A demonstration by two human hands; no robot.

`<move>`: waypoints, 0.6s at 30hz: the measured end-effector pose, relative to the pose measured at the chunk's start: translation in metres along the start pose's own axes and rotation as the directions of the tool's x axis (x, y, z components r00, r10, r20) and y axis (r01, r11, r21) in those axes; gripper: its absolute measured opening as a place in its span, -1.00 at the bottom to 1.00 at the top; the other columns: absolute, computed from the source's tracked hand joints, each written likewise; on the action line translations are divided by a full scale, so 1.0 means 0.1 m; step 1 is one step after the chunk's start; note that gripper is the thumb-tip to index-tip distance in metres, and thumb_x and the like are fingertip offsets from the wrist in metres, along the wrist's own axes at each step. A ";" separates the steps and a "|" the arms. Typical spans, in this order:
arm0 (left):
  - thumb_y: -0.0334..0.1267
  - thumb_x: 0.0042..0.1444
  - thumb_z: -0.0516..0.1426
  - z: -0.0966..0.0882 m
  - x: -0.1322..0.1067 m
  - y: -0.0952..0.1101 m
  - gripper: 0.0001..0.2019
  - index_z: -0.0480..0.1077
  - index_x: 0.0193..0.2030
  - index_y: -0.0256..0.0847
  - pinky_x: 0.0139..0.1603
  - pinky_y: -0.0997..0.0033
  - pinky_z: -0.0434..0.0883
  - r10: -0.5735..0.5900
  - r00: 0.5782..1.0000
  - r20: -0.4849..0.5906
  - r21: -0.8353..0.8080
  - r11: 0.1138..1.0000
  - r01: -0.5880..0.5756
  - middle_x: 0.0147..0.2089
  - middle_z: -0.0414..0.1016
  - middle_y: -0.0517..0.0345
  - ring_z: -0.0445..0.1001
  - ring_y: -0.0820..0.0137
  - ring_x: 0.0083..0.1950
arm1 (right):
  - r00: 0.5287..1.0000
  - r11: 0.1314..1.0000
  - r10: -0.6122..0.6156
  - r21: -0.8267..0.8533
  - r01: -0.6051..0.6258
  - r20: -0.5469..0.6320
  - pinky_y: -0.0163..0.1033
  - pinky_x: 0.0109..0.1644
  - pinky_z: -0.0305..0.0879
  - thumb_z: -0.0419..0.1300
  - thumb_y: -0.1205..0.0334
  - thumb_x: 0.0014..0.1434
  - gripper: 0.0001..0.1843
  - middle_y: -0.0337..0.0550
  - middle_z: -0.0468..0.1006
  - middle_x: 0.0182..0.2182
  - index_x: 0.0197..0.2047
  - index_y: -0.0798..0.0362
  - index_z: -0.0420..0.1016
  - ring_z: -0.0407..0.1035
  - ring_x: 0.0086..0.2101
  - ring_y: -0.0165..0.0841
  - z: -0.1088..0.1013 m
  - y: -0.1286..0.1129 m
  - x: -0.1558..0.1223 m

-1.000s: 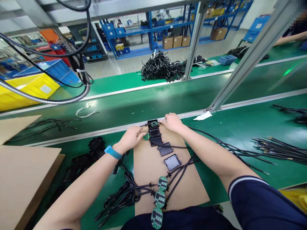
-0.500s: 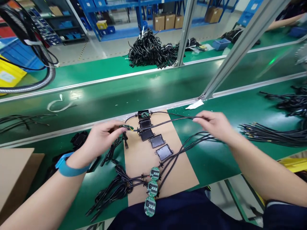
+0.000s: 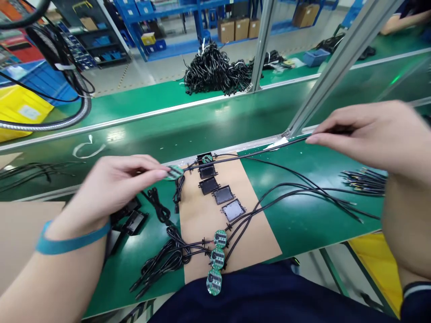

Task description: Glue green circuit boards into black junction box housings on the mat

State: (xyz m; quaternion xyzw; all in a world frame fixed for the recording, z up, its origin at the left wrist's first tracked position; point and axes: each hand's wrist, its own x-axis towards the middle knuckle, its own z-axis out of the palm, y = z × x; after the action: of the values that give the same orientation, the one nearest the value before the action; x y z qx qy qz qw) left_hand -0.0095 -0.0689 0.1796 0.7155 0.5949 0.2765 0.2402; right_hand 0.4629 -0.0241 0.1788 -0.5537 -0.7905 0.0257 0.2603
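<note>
My left hand (image 3: 111, 188) pinches a small round green circuit board (image 3: 175, 172) above the bench, left of the brown cardboard sheet (image 3: 205, 224). A black cable (image 3: 256, 153) runs taut from that board to my right hand (image 3: 377, 134), which pinches it high at the right. On the cardboard lies a slanting row of black square housings (image 3: 222, 194); the farthest one (image 3: 205, 159) holds a green board. Three more round green boards (image 3: 217, 258) with black cables lie at the cardboard's near edge.
A heap of black housings (image 3: 129, 220) lies left of the cardboard. Loose black cables (image 3: 363, 181) lie at the right. A slanted metal post (image 3: 336, 63) rises beyond. A black cable pile (image 3: 215, 72) sits on the far bench, yellow bins (image 3: 20, 110) at the left.
Both hands have lifted and spread apart, pulling the cable with the green board taut. The right hand has moved up and to the right, closer to the camera.
</note>
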 end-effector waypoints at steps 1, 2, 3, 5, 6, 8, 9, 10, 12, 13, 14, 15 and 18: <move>-0.09 0.11 0.29 0.16 0.10 -0.04 -0.83 0.58 -0.24 -0.12 -0.27 0.34 0.45 0.013 1.000 0.026 0.056 0.998 -0.014 -0.23 0.63 0.12 0.54 0.30 -0.25 | 0.999 1.000 0.005 0.010 -0.006 0.033 -0.22 -0.27 0.30 0.27 -0.21 0.17 -0.59 -0.20 0.64 -0.39 -0.31 -0.02 0.63 0.48 -0.35 -0.33 0.12 0.00 0.02; -0.13 0.11 0.28 0.34 0.20 -0.10 -0.81 0.56 -0.17 -0.14 -0.23 0.32 0.45 0.023 0.999 0.042 0.109 0.994 -0.027 -0.23 0.63 0.11 0.55 0.29 -0.25 | 0.997 0.999 0.025 0.025 -0.027 0.072 -0.23 -0.29 0.28 0.27 -0.16 0.18 -0.62 -0.21 0.63 -0.40 -0.34 -0.01 0.62 0.47 -0.37 -0.34 0.26 0.02 0.04; -0.18 0.11 0.26 0.53 0.30 -0.19 -0.78 0.52 -0.11 -0.15 -0.21 0.32 0.45 0.030 0.999 0.043 0.154 0.987 -0.036 -0.23 0.63 0.10 0.55 0.29 -0.24 | 0.991 0.998 0.058 0.029 -0.061 0.117 -0.24 -0.29 0.27 0.28 -0.11 0.18 -0.66 -0.20 0.63 -0.42 -0.35 0.01 0.61 0.46 -0.38 -0.34 0.41 0.05 0.05; -0.26 0.11 0.23 0.87 0.50 -0.39 -0.72 0.48 -0.01 -0.18 -0.18 0.30 0.42 0.038 0.998 0.045 0.290 0.956 -0.049 -0.25 0.63 0.07 0.55 0.25 -0.24 | 0.968 0.992 0.126 -0.012 -0.127 0.215 -0.24 -0.29 0.24 0.28 -0.01 0.18 -0.72 -0.20 0.61 -0.45 -0.39 0.03 0.58 0.44 -0.39 -0.34 0.70 0.16 0.04; -0.28 0.12 0.21 1.03 0.59 -0.50 -0.75 0.48 -0.03 -0.19 -0.16 0.29 0.41 0.039 0.997 0.063 0.342 0.938 -0.058 -0.25 0.62 0.05 0.55 0.23 -0.22 | 0.951 0.987 0.160 -0.049 -0.152 0.266 -0.24 -0.29 0.22 0.27 0.02 0.18 -0.73 -0.19 0.60 -0.46 -0.41 0.04 0.57 0.43 -0.39 -0.33 0.84 0.23 0.04; -0.27 0.15 0.19 1.28 0.75 -0.68 -0.90 0.49 -0.22 -0.20 -0.14 0.29 0.37 -0.006 0.990 0.140 0.393 0.918 -0.050 -0.29 0.59 0.03 0.53 0.22 -0.20 | 0.904 0.975 0.220 -0.122 -0.188 0.366 -0.25 -0.30 0.19 0.25 0.03 0.18 -0.72 -0.18 0.60 -0.46 -0.44 0.04 0.55 0.42 -0.38 -0.31 1.08 0.40 0.04; -0.25 0.16 0.18 1.37 0.81 -0.76 -0.91 0.47 -0.31 -0.20 -0.16 0.31 0.36 -0.037 0.984 0.174 0.397 0.917 -0.035 -0.32 0.58 0.03 0.52 0.22 -0.21 | 0.873 0.968 0.244 -0.154 -0.197 0.423 -0.25 -0.31 0.18 0.25 0.02 0.18 -0.71 -0.18 0.60 -0.46 -0.45 0.03 0.54 0.43 -0.38 -0.30 1.17 0.48 0.05; -0.22 0.16 0.18 1.44 0.87 -0.82 -0.86 0.44 -0.39 -0.20 -0.20 0.33 0.34 -0.067 0.977 0.205 0.394 0.919 -0.019 -0.35 0.56 0.05 0.51 0.24 -0.24 | 0.833 0.962 0.266 -0.183 -0.200 0.486 -0.26 -0.32 0.17 0.26 0.02 0.16 -0.71 -0.18 0.59 -0.47 -0.47 0.03 0.54 0.43 -0.38 -0.30 1.24 0.55 0.07; -0.17 0.18 0.18 1.53 0.92 -0.89 -0.78 0.40 -0.45 -0.20 -0.29 0.38 0.31 -0.106 0.963 0.247 0.379 0.925 0.005 -0.42 0.52 0.10 0.47 0.29 -0.32 | 0.736 0.955 0.288 -0.239 -0.175 0.612 -0.26 -0.34 0.16 0.28 0.02 0.13 -0.71 -0.18 0.58 -0.49 -0.51 0.02 0.53 0.43 -0.39 -0.28 1.34 0.62 0.15; -0.13 0.17 0.19 1.54 0.93 -0.91 -0.76 0.39 -0.45 -0.19 -0.33 0.39 0.29 -0.116 0.958 0.261 0.374 0.928 0.011 -0.44 0.50 0.13 0.45 0.31 -0.36 | 0.705 0.952 0.294 -0.268 -0.151 0.646 -0.25 -0.34 0.17 0.29 0.02 0.12 -0.71 -0.16 0.58 -0.48 -0.50 0.02 0.54 0.44 -0.39 -0.27 1.39 0.61 0.20; -0.09 0.15 0.21 1.55 0.93 -0.93 -0.75 0.39 -0.43 -0.19 -0.35 0.40 0.27 -0.127 0.954 0.272 0.371 0.928 0.017 -0.44 0.49 0.14 0.44 0.32 -0.39 | 0.705 0.948 0.292 -0.293 -0.124 0.647 -0.23 -0.31 0.19 0.30 0.01 0.12 -0.71 -0.12 0.60 -0.45 -0.48 0.02 0.56 0.45 -0.36 -0.23 1.43 0.55 0.26; -0.04 0.13 0.24 1.54 0.91 -0.94 -0.74 0.39 -0.39 -0.19 -0.36 0.39 0.27 -0.134 0.952 0.275 0.374 0.927 0.023 -0.43 0.49 0.14 0.43 0.32 -0.40 | 0.739 0.948 0.273 -0.304 -0.097 0.616 -0.20 -0.27 0.23 0.30 -0.01 0.14 -0.71 -0.07 0.62 -0.40 -0.44 0.03 0.58 0.47 -0.31 -0.19 1.49 0.47 0.33; 0.09 0.15 0.21 1.51 0.89 -0.93 -0.65 0.40 -0.25 -0.21 -0.29 0.33 0.31 -0.095 0.977 0.191 0.412 0.911 0.008 -0.34 0.50 0.05 0.45 0.23 -0.31 | 0.907 0.982 0.092 -0.187 -0.015 0.411 -0.12 -0.03 0.27 0.24 0.00 0.23 -0.68 0.08 0.64 -0.14 -0.16 0.08 0.62 0.45 -0.06 -0.07 1.78 0.04 0.58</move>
State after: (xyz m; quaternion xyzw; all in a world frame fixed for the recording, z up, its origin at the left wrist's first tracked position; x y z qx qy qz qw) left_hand 0.0393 0.0330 0.0162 0.7586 0.6301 0.0634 0.1532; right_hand 0.3730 0.0727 0.0456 -0.5781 -0.8114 0.0792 0.0335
